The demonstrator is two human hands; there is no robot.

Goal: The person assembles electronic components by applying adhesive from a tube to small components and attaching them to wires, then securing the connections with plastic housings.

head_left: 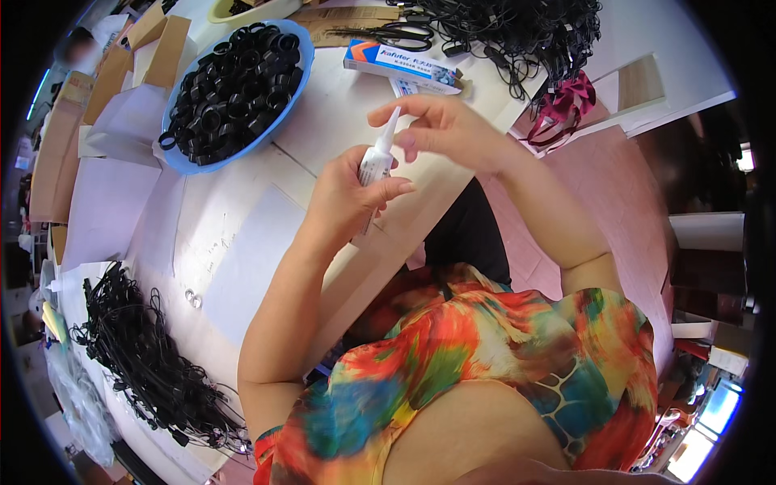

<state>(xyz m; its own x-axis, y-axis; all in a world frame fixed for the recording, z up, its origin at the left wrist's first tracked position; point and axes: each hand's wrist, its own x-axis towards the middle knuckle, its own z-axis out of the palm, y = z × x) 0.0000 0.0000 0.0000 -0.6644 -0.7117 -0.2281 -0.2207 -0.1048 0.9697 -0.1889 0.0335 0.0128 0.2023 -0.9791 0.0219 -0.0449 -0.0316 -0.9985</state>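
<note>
A white glue tube [373,168] with a long pointed nozzle is in my left hand [343,190]. Its nozzle points up and away from me, and my fingers and thumb wrap round the body. My right hand [449,129] is raised beside the nozzle, its index finger and thumb apart on either side of the tip. Nothing shows between those fingers, and whether they touch the nozzle I cannot tell. Just beyond the right hand lies a blue, white and orange box [404,66] with an open end flap.
A blue basin [302,71] heaped with black plastic rings [230,97] stands far left. Black scissors [396,34] lie behind the box. Black cables pile up at the far right [517,32] and near left [145,356]. Cardboard boxes [69,145] line the left side. Paper [250,259] covers the table.
</note>
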